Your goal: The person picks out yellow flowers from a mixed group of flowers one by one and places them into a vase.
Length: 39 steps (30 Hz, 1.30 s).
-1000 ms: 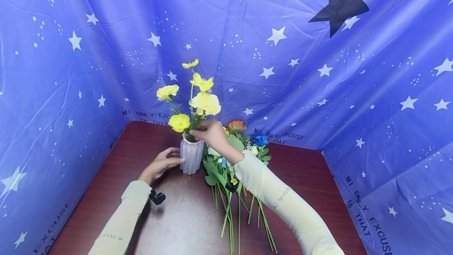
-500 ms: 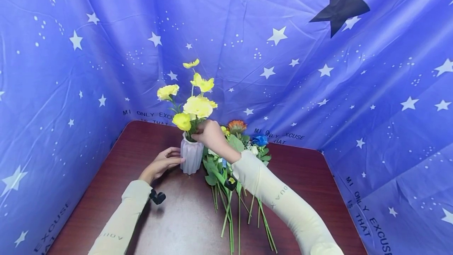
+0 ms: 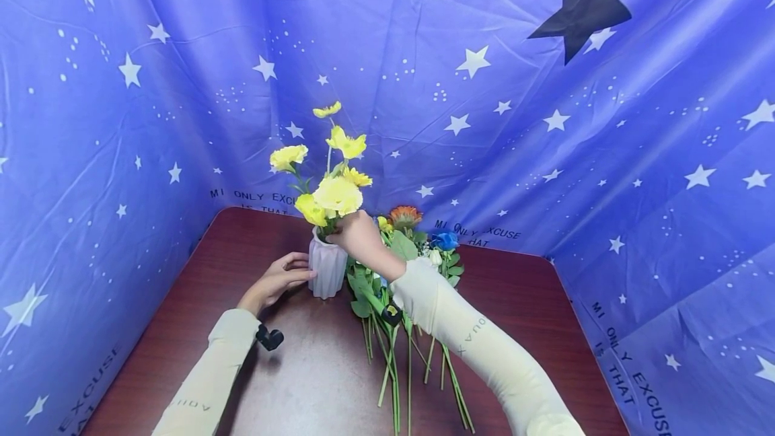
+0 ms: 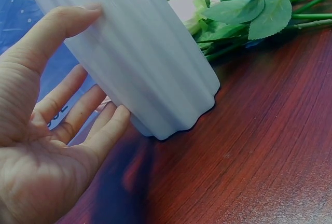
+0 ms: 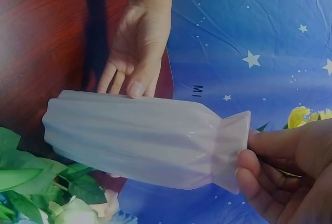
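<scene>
A pale lilac fluted vase (image 3: 327,271) stands upright on the table with several yellow flowers in it. My left hand (image 3: 277,282) is at its left side; in the left wrist view the thumb (image 4: 62,24) lies on the vase wall, the other fingers loosely extended to its edge. At the vase mouth, my right hand (image 3: 366,241) pinches the stem of a large ruffled yellow carnation (image 3: 338,195). The stem itself is mostly hidden by the fingers. In the right wrist view, curled fingers (image 5: 251,169) sit against the vase's flared rim (image 5: 232,149).
Right of the vase lies a pile of loose flowers, including an orange bloom (image 3: 405,216), a blue rose (image 3: 445,241) and green leaves (image 3: 361,288); long stems (image 3: 396,382) point toward me. A starry blue cloth (image 3: 387,52) surrounds the dark red table (image 3: 508,328).
My right hand has moved slightly left and down, lowering the large yellow carnation into the bunch and shifting it left. The left hand and vase have stayed in place.
</scene>
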Each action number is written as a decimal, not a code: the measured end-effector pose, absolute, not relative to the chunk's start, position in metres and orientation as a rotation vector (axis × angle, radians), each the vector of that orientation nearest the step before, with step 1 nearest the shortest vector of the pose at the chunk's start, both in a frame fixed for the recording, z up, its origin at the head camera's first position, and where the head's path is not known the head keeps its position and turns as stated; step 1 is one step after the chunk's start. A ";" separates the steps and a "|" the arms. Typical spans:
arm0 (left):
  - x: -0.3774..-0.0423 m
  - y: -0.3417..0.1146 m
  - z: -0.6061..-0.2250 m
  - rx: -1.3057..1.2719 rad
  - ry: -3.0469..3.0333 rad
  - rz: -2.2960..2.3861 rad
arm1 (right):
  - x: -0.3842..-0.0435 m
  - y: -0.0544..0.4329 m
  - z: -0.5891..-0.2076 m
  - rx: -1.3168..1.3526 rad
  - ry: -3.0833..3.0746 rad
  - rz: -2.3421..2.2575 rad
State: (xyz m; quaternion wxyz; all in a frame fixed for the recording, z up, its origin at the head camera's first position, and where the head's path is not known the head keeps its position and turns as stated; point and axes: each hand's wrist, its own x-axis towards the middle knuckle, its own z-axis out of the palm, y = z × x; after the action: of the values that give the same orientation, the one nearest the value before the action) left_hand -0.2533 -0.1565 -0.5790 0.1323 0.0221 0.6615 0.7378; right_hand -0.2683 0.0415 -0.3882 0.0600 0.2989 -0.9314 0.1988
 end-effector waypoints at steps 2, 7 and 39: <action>-0.253 -0.156 -0.579 0.063 1.925 2.137 | -0.267 0.041 -0.388 0.896 -2.835 0.594; -0.253 -0.156 -0.578 0.061 1.940 2.124 | -0.264 0.044 -0.386 0.847 -2.845 0.766; -0.253 -0.156 -0.579 0.054 1.918 2.138 | -0.267 0.045 -0.378 0.818 -2.930 0.890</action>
State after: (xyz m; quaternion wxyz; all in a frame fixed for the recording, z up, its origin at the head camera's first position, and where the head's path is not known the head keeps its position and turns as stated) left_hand -0.2529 -0.1561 -0.5795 0.1340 0.0186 0.6615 0.7377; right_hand -0.2668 0.0452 -0.3779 -0.0142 0.2579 -0.9244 0.2808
